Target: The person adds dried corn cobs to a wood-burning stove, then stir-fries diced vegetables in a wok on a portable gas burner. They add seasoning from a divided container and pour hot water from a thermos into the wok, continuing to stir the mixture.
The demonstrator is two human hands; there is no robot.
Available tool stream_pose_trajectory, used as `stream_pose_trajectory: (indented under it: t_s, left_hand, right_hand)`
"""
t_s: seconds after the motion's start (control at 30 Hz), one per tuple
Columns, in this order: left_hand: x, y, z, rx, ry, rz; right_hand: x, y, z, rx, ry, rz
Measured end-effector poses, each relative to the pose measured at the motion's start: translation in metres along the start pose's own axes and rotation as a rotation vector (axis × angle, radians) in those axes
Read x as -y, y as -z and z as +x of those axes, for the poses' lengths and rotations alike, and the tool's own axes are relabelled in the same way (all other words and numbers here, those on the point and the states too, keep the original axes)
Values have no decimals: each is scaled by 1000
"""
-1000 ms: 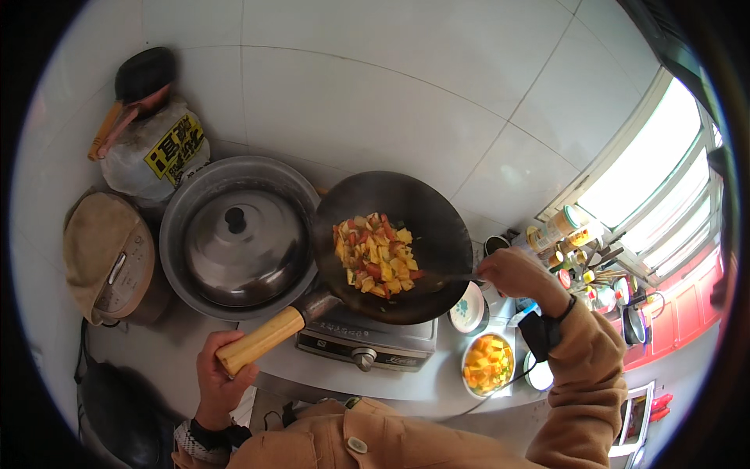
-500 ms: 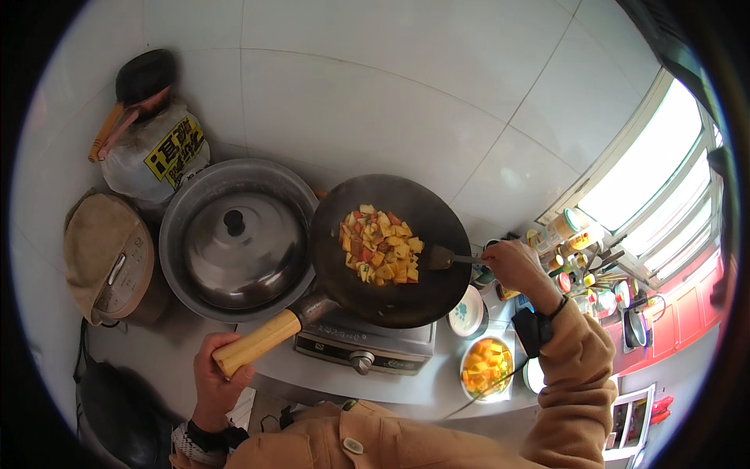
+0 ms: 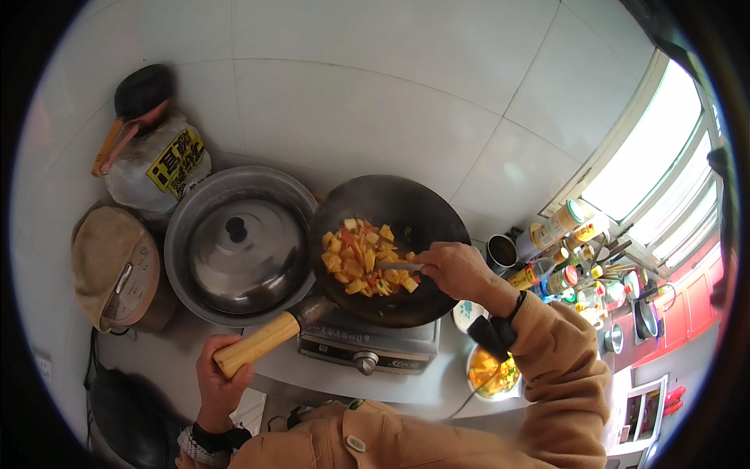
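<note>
My left hand (image 3: 222, 383) is wrapped round the wooden handle (image 3: 262, 342) of a dark wok (image 3: 426, 211), which sits on a portable stove (image 3: 367, 349). Diced yellow and reddish food (image 3: 361, 254) lies heaped in the left half of the wok. Over the wok's right side, my right hand (image 3: 462, 272) is closed on a spatula (image 3: 397, 266). Only part of the spatula's handle shows; its blade is buried in the food. A bit of green clings to the bare wok surface behind the heap.
Left of the wok stands a wide metal basin with a domed lid (image 3: 242, 258), then a cloth-covered rice cooker (image 3: 121, 270). On the right are a bowl of orange and yellow chunks (image 3: 492, 371), a pale dish (image 3: 469, 315) and several seasoning jars (image 3: 558, 223). A tiled wall (image 3: 351, 102) rises behind.
My right hand has moved left over the wok, pushing the spatula into the food. The heap has shifted left and been turned over. My left hand keeps its hold on the handle.
</note>
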State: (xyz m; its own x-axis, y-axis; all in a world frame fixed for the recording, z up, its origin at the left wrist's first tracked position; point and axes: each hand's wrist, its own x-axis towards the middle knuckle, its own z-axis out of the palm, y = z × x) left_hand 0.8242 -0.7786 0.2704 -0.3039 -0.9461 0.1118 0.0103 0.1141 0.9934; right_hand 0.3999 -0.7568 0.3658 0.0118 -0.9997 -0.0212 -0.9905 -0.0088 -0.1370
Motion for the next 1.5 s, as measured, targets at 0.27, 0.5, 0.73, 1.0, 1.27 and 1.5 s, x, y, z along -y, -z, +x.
stream_pose_trajectory:
  t_s: [0.27,0.5,0.73,1.0,1.27,1.5]
  left_hand:
    - [0,1,-2,-5,68,-10]
    - [2,0,0,-22,-2,5]
    - [3,2,-1,-13,5,64]
    - [-9,-2,0,-38,52,66]
    - [-6,-3,0,-59,41,64]
    - [-3,-2,-2,-63,56,47]
  right_hand:
    - [-31,58,-36,43,-210,-440]
    - [-35,7,5,94,-199,123]
    - [-44,51,-17,297,-261,-132]
    - [-44,-34,23,56,-207,464]
    - [-27,-9,38,78,-103,280]
    - [-23,-13,21,17,-141,-18]
